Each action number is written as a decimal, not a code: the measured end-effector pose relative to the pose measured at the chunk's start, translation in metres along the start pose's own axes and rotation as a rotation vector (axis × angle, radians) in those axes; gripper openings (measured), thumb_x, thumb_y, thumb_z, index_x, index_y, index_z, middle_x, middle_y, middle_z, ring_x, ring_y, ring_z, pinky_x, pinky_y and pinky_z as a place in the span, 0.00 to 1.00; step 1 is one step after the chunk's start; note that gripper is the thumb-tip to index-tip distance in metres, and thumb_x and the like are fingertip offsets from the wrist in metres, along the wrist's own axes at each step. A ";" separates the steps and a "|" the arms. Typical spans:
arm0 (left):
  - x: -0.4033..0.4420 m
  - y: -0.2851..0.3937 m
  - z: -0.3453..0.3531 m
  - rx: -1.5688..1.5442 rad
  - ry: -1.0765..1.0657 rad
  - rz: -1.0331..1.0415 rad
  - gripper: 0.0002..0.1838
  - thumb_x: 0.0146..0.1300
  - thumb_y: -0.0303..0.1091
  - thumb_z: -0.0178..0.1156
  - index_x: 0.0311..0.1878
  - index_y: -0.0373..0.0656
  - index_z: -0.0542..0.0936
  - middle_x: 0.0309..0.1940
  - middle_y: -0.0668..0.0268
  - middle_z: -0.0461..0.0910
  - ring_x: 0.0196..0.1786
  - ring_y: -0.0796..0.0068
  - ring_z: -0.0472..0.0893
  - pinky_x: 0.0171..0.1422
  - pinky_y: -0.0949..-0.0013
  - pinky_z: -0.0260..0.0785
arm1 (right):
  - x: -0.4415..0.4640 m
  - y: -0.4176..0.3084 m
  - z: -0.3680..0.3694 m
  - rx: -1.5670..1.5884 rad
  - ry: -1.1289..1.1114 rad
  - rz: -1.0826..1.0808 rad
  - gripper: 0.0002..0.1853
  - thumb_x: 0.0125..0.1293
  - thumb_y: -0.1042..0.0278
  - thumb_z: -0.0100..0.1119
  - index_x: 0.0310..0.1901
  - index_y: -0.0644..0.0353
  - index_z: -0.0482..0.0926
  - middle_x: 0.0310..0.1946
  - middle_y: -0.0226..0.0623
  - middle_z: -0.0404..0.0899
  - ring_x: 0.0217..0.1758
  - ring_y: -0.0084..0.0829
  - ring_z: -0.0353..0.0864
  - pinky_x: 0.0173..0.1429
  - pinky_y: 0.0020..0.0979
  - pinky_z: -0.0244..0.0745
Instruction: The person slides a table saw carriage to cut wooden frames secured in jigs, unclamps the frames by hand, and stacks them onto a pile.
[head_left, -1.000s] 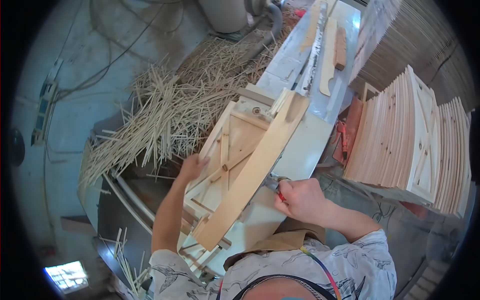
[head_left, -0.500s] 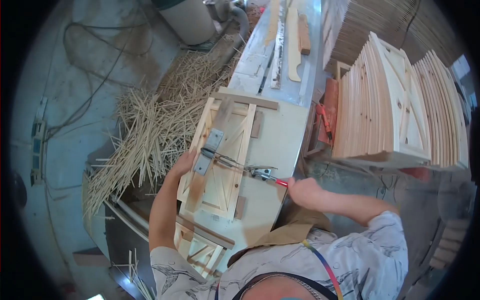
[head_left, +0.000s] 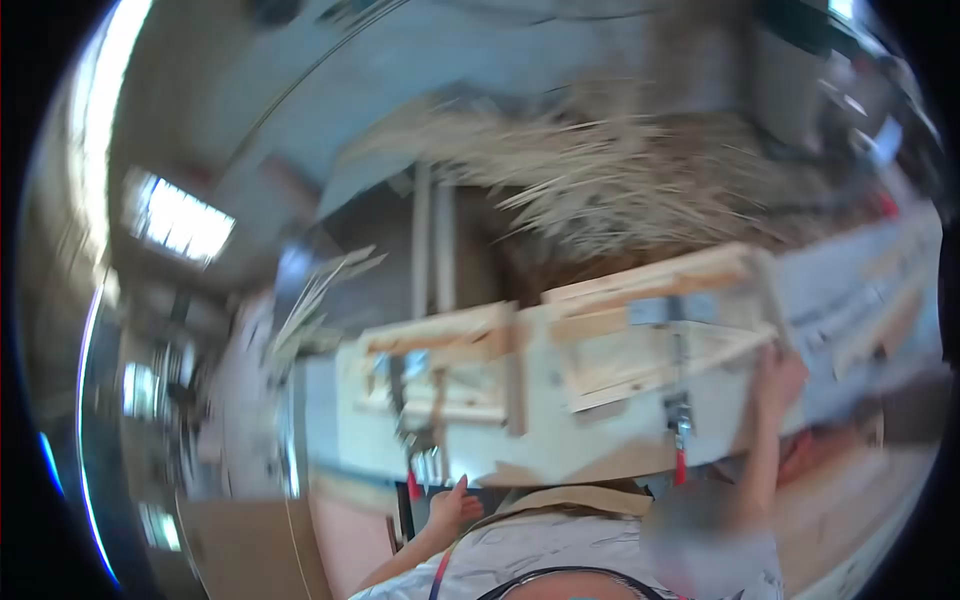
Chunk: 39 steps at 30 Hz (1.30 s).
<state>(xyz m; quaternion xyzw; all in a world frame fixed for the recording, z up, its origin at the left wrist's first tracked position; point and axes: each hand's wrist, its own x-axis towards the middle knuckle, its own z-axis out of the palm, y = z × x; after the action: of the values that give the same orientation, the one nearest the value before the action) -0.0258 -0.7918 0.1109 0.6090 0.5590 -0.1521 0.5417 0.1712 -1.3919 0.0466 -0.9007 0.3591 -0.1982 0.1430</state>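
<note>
The picture is blurred by motion. My left hand (head_left: 455, 510) is near the body, thumb raised and fingers loosely apart, holding nothing visible. Just above it is the red handle (head_left: 414, 485) of one toggle clamp, whose arm reaches over a smaller wooden frame (head_left: 480, 405). My right hand (head_left: 780, 380) is smeared at the right end of a larger wooden frame panel (head_left: 640, 372); its grip is unclear. A wooden bar with a metal plate (head_left: 650, 311) lies across that panel under a second clamp (head_left: 679, 412), its red handle (head_left: 682, 465) towards my body.
A heap of thin wood strips (head_left: 620, 190) lies behind the pale workbench (head_left: 600, 440). More strips (head_left: 318, 300) are at the left. Two rails (head_left: 433, 240) run behind the bench. Loose wood pieces (head_left: 890, 325) lie at the right, and a brown panel (head_left: 250, 550) stands lower left.
The view has swung left, bringing the smaller frame fully in. My left hand has left the larger panel and come near my body. My right hand has let go of the red clamp handle.
</note>
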 end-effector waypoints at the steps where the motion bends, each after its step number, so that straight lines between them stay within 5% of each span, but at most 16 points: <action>1: 0.017 -0.035 -0.013 -0.101 0.124 -0.042 0.34 0.73 0.60 0.66 0.49 0.28 0.81 0.39 0.50 0.86 0.37 0.62 0.89 0.40 0.62 0.83 | 0.001 0.005 0.006 0.050 -0.041 0.038 0.29 0.71 0.45 0.67 0.39 0.73 0.85 0.38 0.65 0.84 0.47 0.65 0.83 0.55 0.60 0.75; 4: 0.093 -0.100 -0.002 -0.378 0.379 0.002 0.43 0.70 0.65 0.67 0.59 0.24 0.77 0.51 0.44 0.84 0.48 0.57 0.88 0.48 0.57 0.82 | 0.001 0.043 0.012 -0.087 -0.136 -0.031 0.37 0.76 0.33 0.57 0.43 0.73 0.84 0.42 0.64 0.86 0.50 0.66 0.83 0.56 0.58 0.76; 6: 0.130 -0.099 0.035 -0.498 0.555 0.359 0.45 0.68 0.65 0.69 0.61 0.23 0.76 0.52 0.42 0.84 0.55 0.51 0.85 0.57 0.55 0.78 | 0.005 0.090 0.026 -0.198 -0.039 -0.175 0.40 0.76 0.30 0.55 0.42 0.73 0.84 0.41 0.63 0.87 0.49 0.66 0.84 0.55 0.58 0.76; 9: 0.141 -0.072 0.062 -0.379 0.876 0.162 0.44 0.69 0.64 0.69 0.64 0.25 0.76 0.55 0.42 0.84 0.59 0.48 0.83 0.67 0.56 0.72 | 0.009 0.098 0.021 -0.192 -0.109 -0.132 0.41 0.74 0.28 0.55 0.41 0.73 0.85 0.38 0.63 0.87 0.47 0.66 0.84 0.54 0.58 0.77; 13: 0.114 -0.071 0.054 -0.526 0.674 0.292 0.39 0.71 0.62 0.67 0.62 0.28 0.79 0.54 0.43 0.85 0.58 0.48 0.84 0.69 0.53 0.69 | 0.008 0.094 0.013 -0.243 -0.148 -0.045 0.53 0.68 0.16 0.50 0.47 0.77 0.85 0.45 0.68 0.87 0.54 0.69 0.84 0.62 0.59 0.76; 25: 0.119 -0.079 0.066 -0.431 0.815 0.528 0.27 0.72 0.50 0.68 0.52 0.28 0.86 0.51 0.42 0.86 0.56 0.42 0.84 0.65 0.49 0.72 | 0.016 0.091 0.002 -0.309 -0.176 -0.063 0.54 0.68 0.14 0.45 0.47 0.74 0.87 0.48 0.68 0.86 0.56 0.67 0.84 0.65 0.57 0.75; 30: 0.144 -0.036 -0.052 -0.424 0.840 0.484 0.28 0.72 0.48 0.67 0.58 0.28 0.82 0.53 0.41 0.85 0.59 0.43 0.83 0.66 0.50 0.72 | -0.068 0.016 -0.014 -0.335 -0.263 -0.083 0.53 0.70 0.15 0.44 0.50 0.71 0.88 0.50 0.63 0.88 0.57 0.67 0.85 0.64 0.58 0.75; 32: 0.145 -0.030 -0.071 -0.445 0.855 0.493 0.30 0.73 0.47 0.66 0.63 0.28 0.80 0.58 0.43 0.84 0.63 0.47 0.83 0.71 0.53 0.70 | -0.079 -0.004 -0.016 -0.324 -0.178 -0.164 0.47 0.74 0.23 0.50 0.42 0.74 0.88 0.39 0.63 0.88 0.49 0.64 0.87 0.59 0.57 0.77; 35: 0.182 -0.053 -0.087 -0.406 0.874 0.540 0.32 0.73 0.49 0.66 0.66 0.29 0.79 0.60 0.42 0.83 0.65 0.46 0.82 0.72 0.52 0.69 | -0.105 -0.009 -0.003 -0.354 -0.222 -0.219 0.45 0.75 0.25 0.51 0.42 0.74 0.88 0.38 0.62 0.89 0.47 0.64 0.88 0.57 0.57 0.78; 39: 0.331 -0.077 -0.263 -0.284 0.946 0.463 0.45 0.70 0.61 0.66 0.69 0.23 0.74 0.64 0.34 0.80 0.70 0.39 0.79 0.75 0.50 0.70 | -0.293 -0.116 0.032 -0.221 -0.373 -0.354 0.41 0.74 0.29 0.56 0.41 0.72 0.90 0.36 0.61 0.89 0.46 0.62 0.89 0.54 0.56 0.80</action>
<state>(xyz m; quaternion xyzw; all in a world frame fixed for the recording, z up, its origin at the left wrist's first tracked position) -0.0932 -0.4189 -0.0922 0.6389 0.6080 0.3389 0.3275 0.0599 -1.1008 -0.0099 -0.9805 0.1831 -0.0106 0.0705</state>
